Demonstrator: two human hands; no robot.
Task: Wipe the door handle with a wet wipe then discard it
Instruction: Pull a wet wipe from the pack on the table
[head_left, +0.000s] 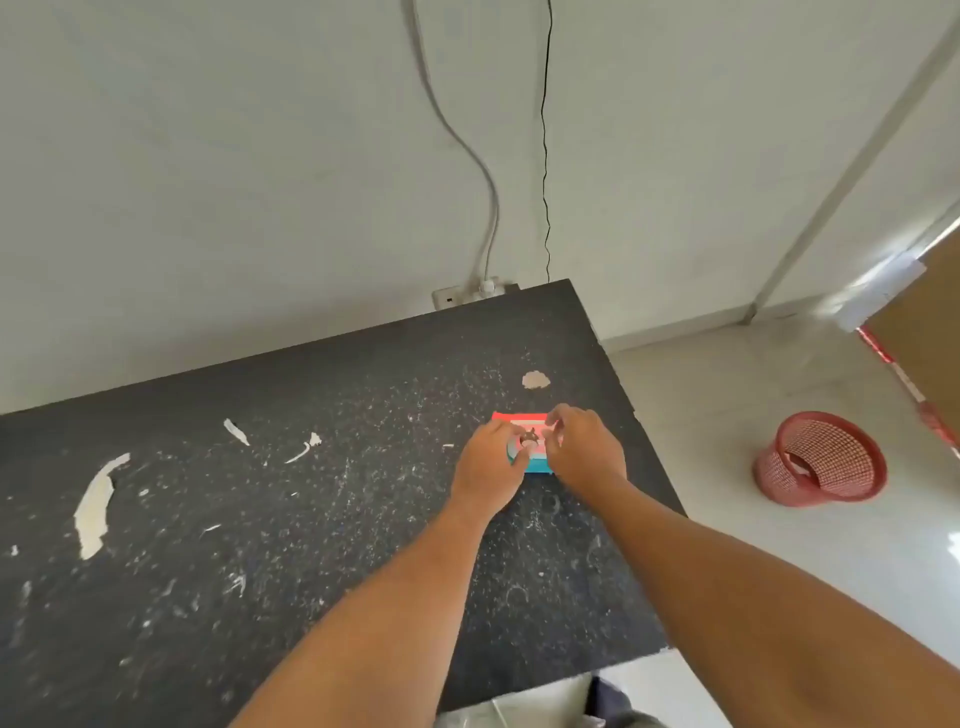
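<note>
Black and speckled with pale scuffs, a worn tabletop (260, 519) fills most of the view, set against a white wall where two cables hang down to a socket. On the tiled floor to the right stands a red mesh waste basket (821, 460), close enough to take the used wipe later. Both bare forearms reach forward to a small pack of wet wipes (524, 418), striped red, white and blue, lying flat near the table's right edge. Its long axis appears to run left to right, with the round opening facing up. The left hand (488, 462) rests on the pack's left end, fingers curled against it — probably steadying it. The right hand (584, 449) hovers over the right end with thumb and fingertips drawn close together, as if pinching at the opening; whether a wipe is caught between them cannot be told. No door handle is in view.
</note>
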